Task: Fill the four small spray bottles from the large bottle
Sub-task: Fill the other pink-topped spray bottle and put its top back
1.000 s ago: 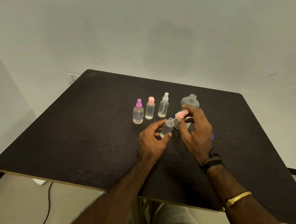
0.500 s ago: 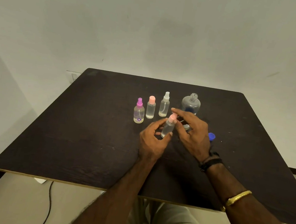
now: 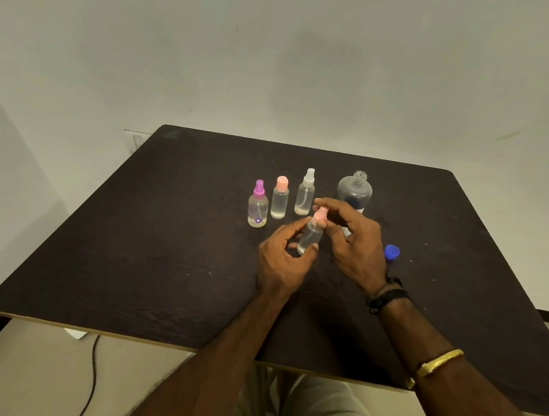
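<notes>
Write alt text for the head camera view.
Over a dark table, the left hand grips a small clear bottle while the right hand pinches its pink spray top. Three more capped small bottles stand in a row behind, beside the open large bottle; a blue cap lies at right.

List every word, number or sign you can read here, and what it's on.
No text is legible.
Large bottle: dark blue label, too blurred to read.
Purple-capped bottle: flower decal, no words discernible.
Held bottle, gripped by the left hand, its pink cap pinched by the right hand: no print visible.
</notes>
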Available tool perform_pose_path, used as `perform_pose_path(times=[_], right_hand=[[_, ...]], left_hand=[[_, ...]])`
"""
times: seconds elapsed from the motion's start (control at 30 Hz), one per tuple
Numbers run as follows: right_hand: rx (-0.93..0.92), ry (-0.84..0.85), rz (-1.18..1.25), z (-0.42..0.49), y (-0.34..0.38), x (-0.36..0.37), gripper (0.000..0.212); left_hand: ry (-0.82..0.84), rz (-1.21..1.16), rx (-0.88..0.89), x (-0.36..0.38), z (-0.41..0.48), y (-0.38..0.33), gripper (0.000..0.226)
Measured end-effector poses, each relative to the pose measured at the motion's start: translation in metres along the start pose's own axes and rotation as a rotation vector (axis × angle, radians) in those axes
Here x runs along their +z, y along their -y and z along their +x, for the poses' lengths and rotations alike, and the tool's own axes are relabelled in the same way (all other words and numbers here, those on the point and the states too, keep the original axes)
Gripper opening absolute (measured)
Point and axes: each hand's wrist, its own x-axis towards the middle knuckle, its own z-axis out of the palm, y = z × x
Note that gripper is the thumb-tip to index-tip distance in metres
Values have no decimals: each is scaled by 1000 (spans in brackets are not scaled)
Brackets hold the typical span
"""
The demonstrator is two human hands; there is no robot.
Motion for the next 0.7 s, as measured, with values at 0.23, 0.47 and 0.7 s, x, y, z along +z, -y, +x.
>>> perform_pose_path(times=[0.23, 0.47, 0.7], right_hand=[[32, -132, -31, 1, 2, 4, 37], [56, -98, 72, -7, 9, 9, 37], [97, -153, -56, 0, 4, 11, 28]], left_hand=[[11, 34, 26, -1, 0, -5, 50], [27, 14, 6, -1, 0, -2, 48], [23, 34, 5, 0, -1, -4, 50]])
